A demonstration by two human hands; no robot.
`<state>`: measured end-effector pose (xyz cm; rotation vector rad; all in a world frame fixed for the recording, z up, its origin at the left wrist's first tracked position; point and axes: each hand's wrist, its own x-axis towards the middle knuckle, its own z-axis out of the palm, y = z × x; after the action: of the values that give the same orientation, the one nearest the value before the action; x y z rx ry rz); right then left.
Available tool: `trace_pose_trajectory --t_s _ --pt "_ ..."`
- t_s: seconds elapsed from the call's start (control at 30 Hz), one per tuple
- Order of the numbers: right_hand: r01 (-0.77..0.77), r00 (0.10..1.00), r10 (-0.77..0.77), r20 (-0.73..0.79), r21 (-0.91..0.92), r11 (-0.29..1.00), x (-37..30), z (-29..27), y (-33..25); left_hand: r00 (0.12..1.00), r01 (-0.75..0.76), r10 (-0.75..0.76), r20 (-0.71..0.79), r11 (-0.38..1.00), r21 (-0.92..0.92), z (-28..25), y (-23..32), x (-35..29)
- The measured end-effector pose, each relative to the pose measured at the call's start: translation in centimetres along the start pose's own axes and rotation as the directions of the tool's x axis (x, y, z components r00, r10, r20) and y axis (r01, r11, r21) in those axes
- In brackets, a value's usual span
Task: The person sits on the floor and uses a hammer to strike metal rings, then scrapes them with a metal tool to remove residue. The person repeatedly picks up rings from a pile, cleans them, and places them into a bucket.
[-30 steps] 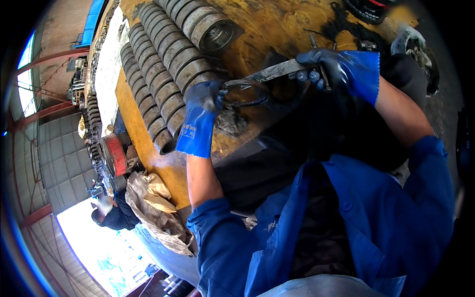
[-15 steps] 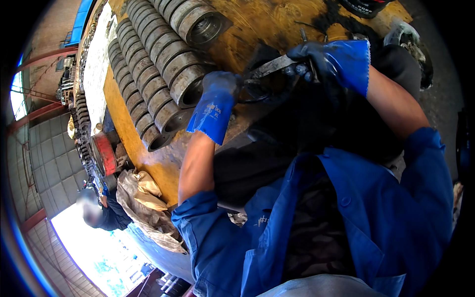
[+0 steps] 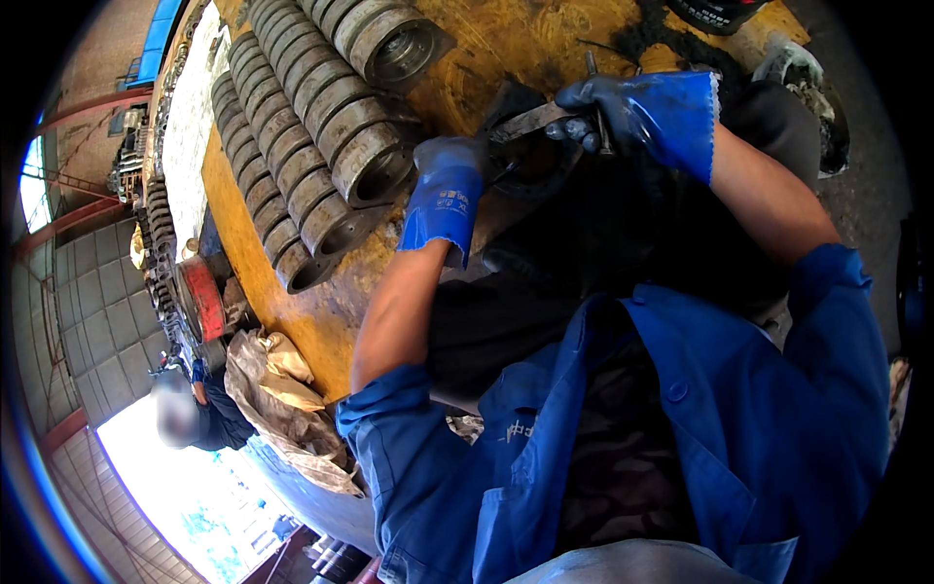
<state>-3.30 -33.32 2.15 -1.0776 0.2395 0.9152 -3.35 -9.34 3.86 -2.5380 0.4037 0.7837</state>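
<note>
Both my hands wear blue rubber gloves with dark, greasy fingers. My right hand (image 3: 632,117) is closed on a flat metal strip (image 3: 528,124), which points left across a dark, ring-shaped metal part (image 3: 555,173). A thin metal rod with a wider lower end (image 3: 600,131) stands beside the fingers of that hand. My left hand (image 3: 448,185) is curled at the left edge of the dark ring-shaped part and appears to grip it; its fingertips are mostly hidden. Left of it, rows of grey metal rings (image 3: 375,173) lie side by side.
The yellow, oil-stained worktop (image 3: 491,54) carries the rings. A black tub (image 3: 715,15) stands at the far right, near a plastic-lined container (image 3: 808,92). Crumpled brown cloth (image 3: 282,399) and a red round part (image 3: 201,299) lie left. Another person (image 3: 209,414) is beyond.
My left hand has shifted right and turned slightly at the ring-shaped part. My right hand has moved a little left, and the strip's angle is flatter. More of the ring-shaped part shows.
</note>
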Motion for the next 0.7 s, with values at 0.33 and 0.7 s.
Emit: trace_pose_trajectory --t_s 0.33,0.7 --pt "0.024 0.995 0.017 -0.094 0.42 0.907 2.5 -2.6 -1.6 0.933 0.301 -0.347 -0.101 0.902 -0.31 1.2 -5.7 -0.1" --pt "0.112 0.994 -0.113 -0.009 0.242 0.964 3.1 -0.6 0.9 0.842 0.128 -0.447 -0.301 0.708 -0.694 2.7 -4.8 -2.3"
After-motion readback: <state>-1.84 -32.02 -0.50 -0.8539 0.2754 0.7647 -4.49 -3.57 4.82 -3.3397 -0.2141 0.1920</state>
